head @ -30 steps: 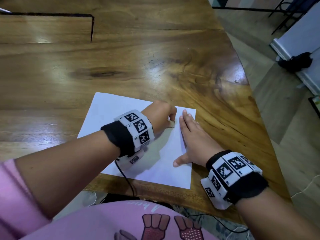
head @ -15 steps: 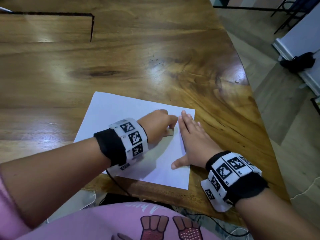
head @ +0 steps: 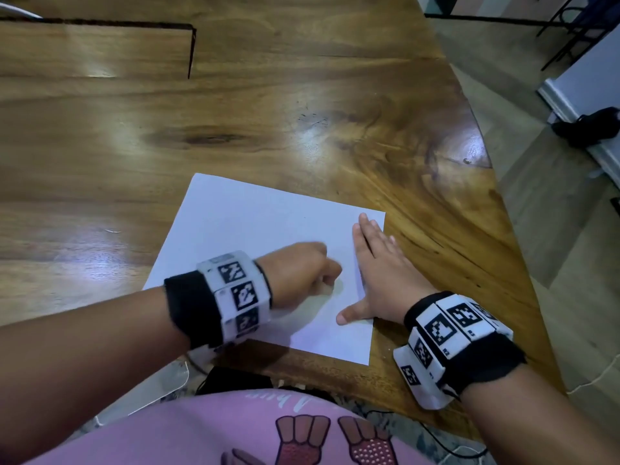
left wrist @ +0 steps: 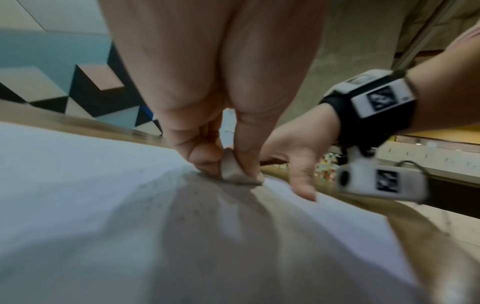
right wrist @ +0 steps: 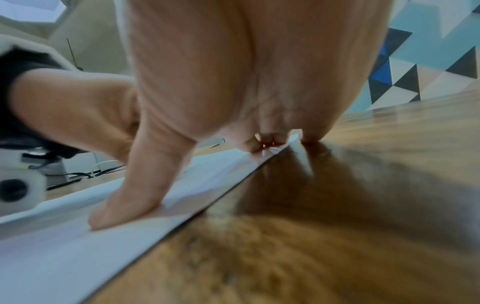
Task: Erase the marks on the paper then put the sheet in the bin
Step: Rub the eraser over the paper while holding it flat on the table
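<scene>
Paper lies flat on the wooden table, near the front edge, w/ its right side close to the table's angled right edge. Head view: left hand is fisted low on the sheet's mid-right; right hand lies flat, fingers straight, on the right margin, pinning it. No bin in view. Step in hand: erasing, prob. mid-rub.

Left wrist view: thumb and fingers pinch a small pale eraser, its base touching the sheet; faint grey marks sit just beside it, towards the camera. Next move needs strokes across those marks w/ the sheet held down.

Right wrist view: thumb pressed on paper, fingertips at its far corner, beside the sheet's edge. Bare wood to the right, room to slide.
</scene>
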Tool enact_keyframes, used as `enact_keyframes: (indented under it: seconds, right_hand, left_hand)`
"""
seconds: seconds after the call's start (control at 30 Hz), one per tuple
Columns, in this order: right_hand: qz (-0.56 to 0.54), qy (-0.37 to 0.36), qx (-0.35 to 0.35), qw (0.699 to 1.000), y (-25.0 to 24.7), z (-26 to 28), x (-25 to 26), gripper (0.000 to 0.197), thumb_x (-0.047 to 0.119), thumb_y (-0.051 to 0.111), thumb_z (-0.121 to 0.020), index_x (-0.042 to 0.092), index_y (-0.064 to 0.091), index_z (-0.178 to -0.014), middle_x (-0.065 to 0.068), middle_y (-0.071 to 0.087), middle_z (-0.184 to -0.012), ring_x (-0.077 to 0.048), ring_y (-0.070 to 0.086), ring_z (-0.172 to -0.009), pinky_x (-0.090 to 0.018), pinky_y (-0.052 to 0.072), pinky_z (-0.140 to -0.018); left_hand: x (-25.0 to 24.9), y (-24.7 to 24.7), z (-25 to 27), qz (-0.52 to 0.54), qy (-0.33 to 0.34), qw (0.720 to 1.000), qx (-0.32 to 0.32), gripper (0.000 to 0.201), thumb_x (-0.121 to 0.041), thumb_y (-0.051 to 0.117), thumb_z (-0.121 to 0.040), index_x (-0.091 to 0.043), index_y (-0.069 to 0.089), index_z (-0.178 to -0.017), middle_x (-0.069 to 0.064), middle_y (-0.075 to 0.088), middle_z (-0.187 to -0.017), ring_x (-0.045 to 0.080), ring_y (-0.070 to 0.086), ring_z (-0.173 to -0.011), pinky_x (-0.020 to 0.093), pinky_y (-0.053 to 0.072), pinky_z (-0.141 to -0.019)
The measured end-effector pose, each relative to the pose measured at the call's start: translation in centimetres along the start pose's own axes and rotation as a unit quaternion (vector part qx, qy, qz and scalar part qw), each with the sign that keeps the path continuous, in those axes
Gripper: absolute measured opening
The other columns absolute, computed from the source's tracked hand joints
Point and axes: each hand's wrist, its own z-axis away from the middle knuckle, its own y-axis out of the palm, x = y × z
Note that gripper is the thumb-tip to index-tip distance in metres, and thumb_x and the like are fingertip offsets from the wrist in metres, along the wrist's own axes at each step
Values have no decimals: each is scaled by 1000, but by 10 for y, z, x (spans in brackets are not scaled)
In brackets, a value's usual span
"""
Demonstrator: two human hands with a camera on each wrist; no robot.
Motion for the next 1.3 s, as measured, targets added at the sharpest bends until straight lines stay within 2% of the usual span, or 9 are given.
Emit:
enact_keyframes:
  seconds: [0.13,0.37,0.43,0.57,0.73,0.8,0.97,1.2,1.3]
  right_hand:
    - [1,3,3,1000,1,-1,0,144,67,74,-59,8,-26,-145,-5,-39,-149,-16,-31,-140,-34,-13,-117]
    - [5,8,6,1000,0,0,2,143,66,73,-60,8,-25,-145,-5,-39,-149,-16,-30,-140,-33,-13,-116]
    - [1,9,5,1000,0,0,2,143,66,74,-60,9,-25,-145,-4,-40,-149,-16,-30,-140,-33,-12,-117]
    - [-4,11,6,1000,-1,1,3,143,65,75,-60,9,-26,-145,-3,-40,-149,-15,-31,-139,-33,-13,-116]
    - [3,12,6,1000,-1,1,4,143,65,74,-60,9,-25,-145,-4,-39,-149,-15,-30,-140,-32,-14,-115]
    - [4,13,9,1000,-1,0,4,143,65,74,-60,9,-26,-145,-3,-40,-149,-15,-31,-140,-32,-13,-115]
    - [0,14,12,1000,-2,1,4,143,66,74,-60,10,-27,-144,-3,-40,-148,-14,-32,-139,-33,-14,-115]
    - [2,15,15,1000,-3,2,5,142,65,74,-61,9,-27,-145,-3,-41,-148,-15,-32,-139,-32,-15,-114]
    - [0,16,15,1000,-2,2,4,142,66,73,-61,10,-27,-145,-2,-41,-148,-13,-32,-139,-31,-16,-113]
  left_hand:
    - [8,9,30,-8,23,996,89,15,-11,53,-85,-13,64,-94,3,53,-91,24,55,-89,28,43,-76]
    - [6,-10,-6,16,-12,999,-34,11,-10,56,-82,-8,64,-89,2,44,-85,20,48,-77,26,37,-70]
    - [10,-1,10,13,4,1000,-17,11,-6,55,-82,-10,64,-86,1,44,-85,21,51,-77,26,41,-69]
    - [14,7,33,29,2,998,57,9,-14,59,-83,-12,66,-88,-4,46,-87,14,49,-81,20,33,-69]
    - [12,-11,2,14,-17,999,-37,6,-10,57,-81,-9,63,-82,0,43,-83,26,55,-79,30,45,-73]
    - [14,-8,4,10,-10,999,-37,6,-7,55,-82,-7,60,-79,1,43,-81,24,52,-73,30,43,-68]
    - [21,1,37,-13,9,997,80,10,-11,54,-85,-8,63,-89,-2,45,-84,13,46,-77,23,35,-71]
    - [15,-13,3,19,-18,999,-18,9,-14,56,-85,-8,62,-88,1,44,-86,24,52,-84,25,38,-73]
    - [24,0,27,28,-8,1000,5,12,-8,53,-84,-11,64,-89,-7,42,-79,19,51,-85,20,33,-70]
